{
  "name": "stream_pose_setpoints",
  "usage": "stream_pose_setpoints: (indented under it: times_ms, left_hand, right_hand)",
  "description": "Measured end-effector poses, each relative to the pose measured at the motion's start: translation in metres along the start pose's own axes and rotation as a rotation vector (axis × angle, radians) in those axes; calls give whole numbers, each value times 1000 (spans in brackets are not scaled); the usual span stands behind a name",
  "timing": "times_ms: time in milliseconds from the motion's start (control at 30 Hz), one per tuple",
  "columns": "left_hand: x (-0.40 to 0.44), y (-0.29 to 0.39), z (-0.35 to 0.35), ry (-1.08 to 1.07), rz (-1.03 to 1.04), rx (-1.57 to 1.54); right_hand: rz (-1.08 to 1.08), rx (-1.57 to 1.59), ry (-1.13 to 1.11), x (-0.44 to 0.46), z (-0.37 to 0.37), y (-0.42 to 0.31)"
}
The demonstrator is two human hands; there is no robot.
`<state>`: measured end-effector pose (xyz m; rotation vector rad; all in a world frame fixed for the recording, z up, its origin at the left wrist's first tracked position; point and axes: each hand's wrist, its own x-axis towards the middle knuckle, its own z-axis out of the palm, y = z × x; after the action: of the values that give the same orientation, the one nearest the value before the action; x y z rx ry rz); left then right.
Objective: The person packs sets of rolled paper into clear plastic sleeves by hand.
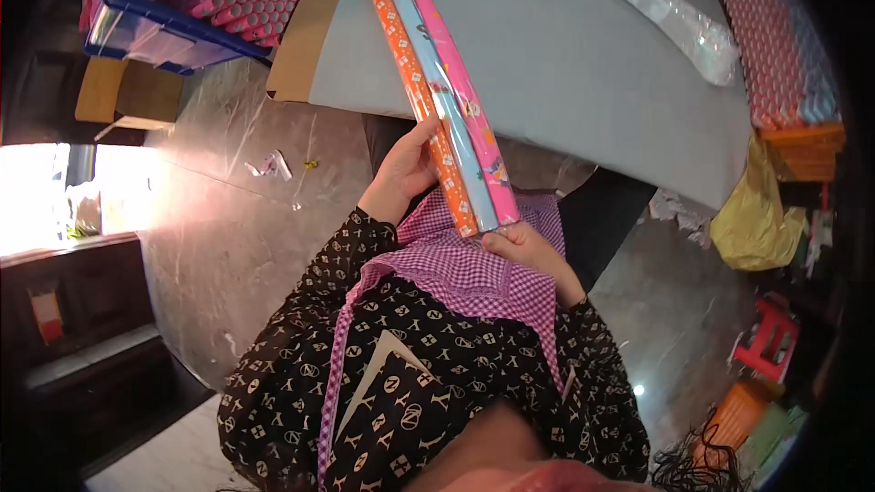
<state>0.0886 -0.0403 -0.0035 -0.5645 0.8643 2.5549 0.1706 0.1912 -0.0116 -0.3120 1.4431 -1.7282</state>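
Note:
Three long rolls of wrapping paper lie side by side in my hands: an orange roll [420, 91], a light blue roll [447, 96] and a pink roll [469, 96], each with a printed pattern and a glossy surface. My left hand [410, 164] grips them from the left near the middle, its thumb on the orange roll and its other fingers hidden underneath. At the near ends, my right hand [527, 249] is closed with the thumb against the bottom of the rolls. The far ends reach over the grey tabletop [583, 82].
A blue crate [164, 47] with many pink rolls stands at the upper left. Clear plastic sleeves [693, 36] lie on the table. More stacked rolls [775, 36], a yellow bag [756, 223] and a red stool [767, 337] are at right. Scraps [271, 167] litter the floor.

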Motion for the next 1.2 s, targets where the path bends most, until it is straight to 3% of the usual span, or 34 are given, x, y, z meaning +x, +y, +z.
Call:
stream_pose_setpoints:
  times_ms: [200, 300, 433, 800, 967, 1067, 1133, 1167, 1200]
  left_hand:
    - [-4, 6, 10, -160, -21, 51]
    - [-1, 5, 20, -152, -68, 161]
    - [1, 0, 41, -96, -39, 150]
    - [11, 0, 39, -133, -33, 207]
    - [3, 11, 36, -125, -100, 424]
    - [7, 19, 36, -75, 34, 649]
    - [25, 24, 34, -38, 629, 1101]
    - [23, 36, 48, -48, 797, 1241]
    - [32, 39, 48, -66, 805, 1242]
  right_hand:
    - [132, 166, 163, -31, -19, -5]
    - [-19, 566, 272, -37, -28, 4]
    - [-113, 652, 267, -36, -34, -2]
    - [-110, 781, 284, -31, -61, -16]
    - [-34, 441, 587, -20, -69, -46]
    - [68, 270, 705, -14, -85, -58]
    - [143, 81, 765, -6, -94, -65]
    - [128, 64, 728, -5, -97, -71]
    - [115, 65, 741, -5, -98, -73]
